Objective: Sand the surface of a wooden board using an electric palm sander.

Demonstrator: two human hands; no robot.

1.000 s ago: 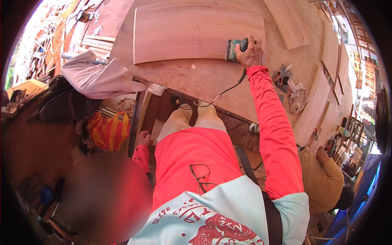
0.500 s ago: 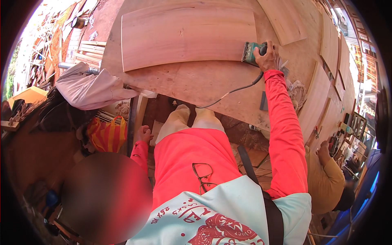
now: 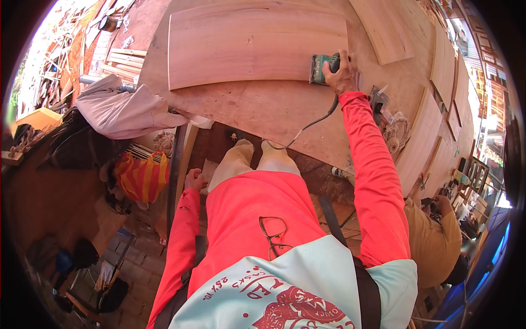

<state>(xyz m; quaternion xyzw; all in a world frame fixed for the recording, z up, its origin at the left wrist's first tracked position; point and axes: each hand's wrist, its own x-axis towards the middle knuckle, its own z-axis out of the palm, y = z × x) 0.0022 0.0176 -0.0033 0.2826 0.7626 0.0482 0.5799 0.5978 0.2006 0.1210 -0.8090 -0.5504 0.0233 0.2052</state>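
My right hand point(image 3: 344, 75) is wrapped round a green electric palm sander point(image 3: 320, 69), whose flat pad rests at the near right part of a wide wooden board point(image 3: 246, 46). A dark power cord point(image 3: 323, 119) runs from the sander down towards the table's near edge. The board lies flat on a large plywood worktable point(image 3: 263, 104). My left hand point(image 3: 195, 180) hangs low beside my left leg, below the table's edge, with its fingers loosely bent and apart and nothing visible in them.
More wooden boards point(image 3: 382, 27) lie at the far right and along the table's right side. Near my right forearm sits a crumpled rag point(image 3: 396, 131). A pale cloth point(image 3: 120, 109) drapes at the left, above a red-and-yellow bag point(image 3: 143, 176). Another person in a tan top point(image 3: 433, 236) is at the right.
My right hand has slid the sander a little to the left along the board's near edge. My left hand stays low at my side.
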